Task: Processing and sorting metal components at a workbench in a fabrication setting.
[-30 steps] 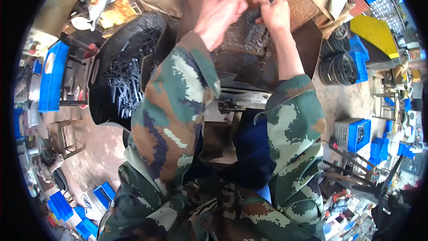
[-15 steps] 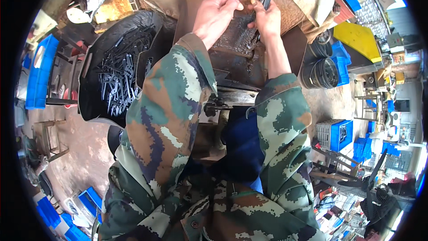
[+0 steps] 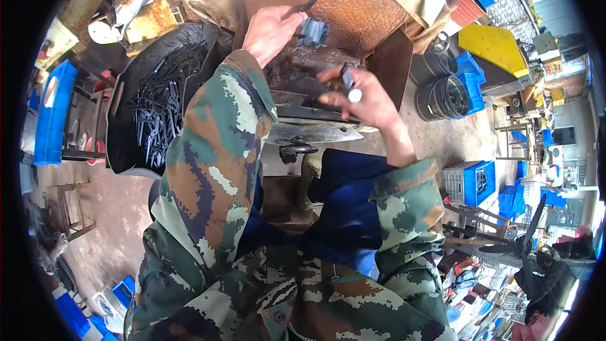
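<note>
My left hand (image 3: 270, 33) is closed round a slim dark metal piece (image 3: 314, 0), whose narrow end points up and away to the right. Below that piece is a shiny grey metal block (image 3: 312, 33) on the dark, grimy bench (image 3: 287, 72). My right hand (image 3: 372, 100), its fingers slightly blurred, grips a short grey cylindrical metal tool (image 3: 348, 79) with a pale round end turned toward me. The hand hovers over the bench's near right part, apart from my left hand. The tool's far end is hard to make out.
To the left is a black lined container (image 3: 158, 110) of dark metal pieces. Black buckets (image 3: 442, 98) and a yellow panel (image 3: 492, 48) stand at the right. A brown sheet (image 3: 360, 3) rises behind the bench; a metal plate (image 3: 315, 134) lies along its near edge.
My right hand has come nearer and lower, turning its tool so the round end faces me. My left hand has shifted left with the dark piece. The grey block has come into view.
</note>
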A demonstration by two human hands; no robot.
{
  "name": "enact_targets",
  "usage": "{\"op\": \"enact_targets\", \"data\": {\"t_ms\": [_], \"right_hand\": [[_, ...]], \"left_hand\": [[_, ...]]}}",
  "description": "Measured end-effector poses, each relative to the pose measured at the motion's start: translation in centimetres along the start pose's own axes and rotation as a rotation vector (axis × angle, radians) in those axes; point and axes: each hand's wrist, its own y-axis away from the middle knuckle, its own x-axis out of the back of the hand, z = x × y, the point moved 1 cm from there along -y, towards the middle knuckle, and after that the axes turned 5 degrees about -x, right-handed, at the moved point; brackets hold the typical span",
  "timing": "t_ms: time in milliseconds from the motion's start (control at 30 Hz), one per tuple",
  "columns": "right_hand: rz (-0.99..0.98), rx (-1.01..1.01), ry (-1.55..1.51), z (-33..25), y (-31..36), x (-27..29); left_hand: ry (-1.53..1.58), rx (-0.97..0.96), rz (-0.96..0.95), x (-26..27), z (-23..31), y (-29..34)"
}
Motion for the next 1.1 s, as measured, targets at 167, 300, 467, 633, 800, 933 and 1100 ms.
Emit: {"op": "enact_targets", "data": {"t_ms": [167, 300, 467, 633, 800, 933, 1100], "right_hand": [[-0.029, 0.415, 0.722, 2.8, 1.8, -2.2], [-0.138, 0.27, 0.705, 2.7, 3.2, -2.7], [-0.029, 0.192, 0.346, 2.1, 2.1, -0.7], [0.277, -0.153, -0.026, 0.6, 0.0, 1.2], [0.356, -0.179, -0.333, 0.5, -1.5, 1.4], [0.411, -0.115, -0.568, 0.9, -2.7, 1.4], [0.449, -0.032, -0.669, -0.8, -3.7, 0.0]], "left_hand": [[-0.257, -0.084, -0.121, 0.1, -1.5, 0.1], [-0.482, -0.17, -0.213, 0.2, -2.8, 0.3], [-0.578, -0.099, -0.456, 1.1, -5.1, 0.6], [-0.493, -0.318, -0.409, 0.0, -8.5, 0.2], [-0.535, -0.144, -0.332, -0.8, -5.4, -0.3], [-0.103, -0.014, -0.446, -2.2, -2.3, 0.5], [0.234, 0.167, -0.497, -2.1, 1.8, 2.6]]}}
